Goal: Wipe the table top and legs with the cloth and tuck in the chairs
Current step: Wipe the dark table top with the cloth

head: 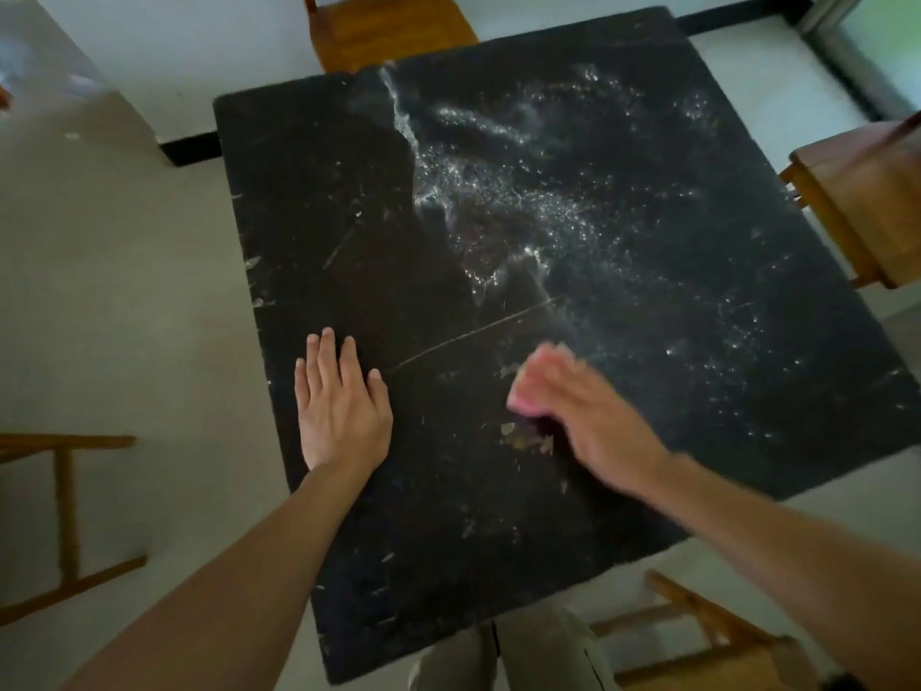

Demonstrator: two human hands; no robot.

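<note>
Dim room; glare on table top [523, 192], right hand [583, 406] motion-blurred (edges warped).

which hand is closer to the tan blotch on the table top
Right. The right hand sits right beside the tan blotch, almost over it; the left hand lies flat well off to its left.

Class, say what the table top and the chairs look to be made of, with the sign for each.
Table top: probably dark stone, marble-like, fairly glossy; pale veins and sheen show. Chairs: apparently wood, orange-brown, smooth finish; slatted frames, though grain is blurred.
</note>
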